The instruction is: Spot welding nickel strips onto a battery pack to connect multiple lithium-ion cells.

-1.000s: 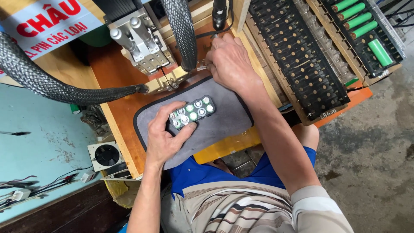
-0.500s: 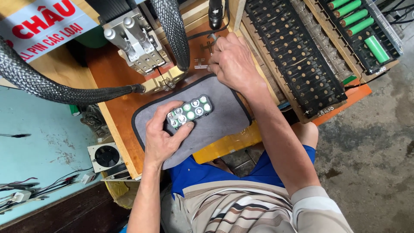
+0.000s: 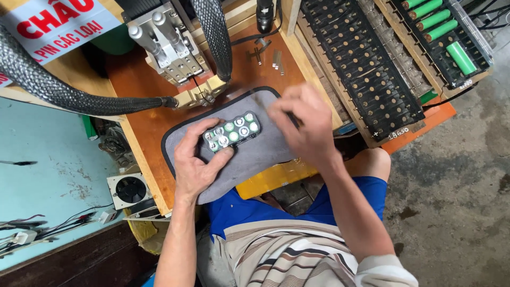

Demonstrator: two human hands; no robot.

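Note:
My left hand (image 3: 195,159) grips a small battery pack (image 3: 232,131) of several green-ringed cells, holding it flat on a grey mat (image 3: 260,154) that lies on the orange wooden bench (image 3: 143,90). My right hand (image 3: 303,125) hovers just right of the pack, blurred by motion, fingers pinched on a thin dark strip or tool that I cannot identify. The metal spot-welder head (image 3: 172,45) with two upright posts stands just beyond the mat.
Thick braided cables (image 3: 58,87) arc over the bench's left side. A long black cell holder tray (image 3: 361,64) runs along the right, with green cylindrical cells (image 3: 441,32) in a rack beyond it. Small metal strips (image 3: 276,58) lie on the bench. A little fan (image 3: 130,190) sits below left.
My right hand has come back from the far side of the bench, near the metal strips, to just beside the battery pack. My left hand has stayed on the pack.

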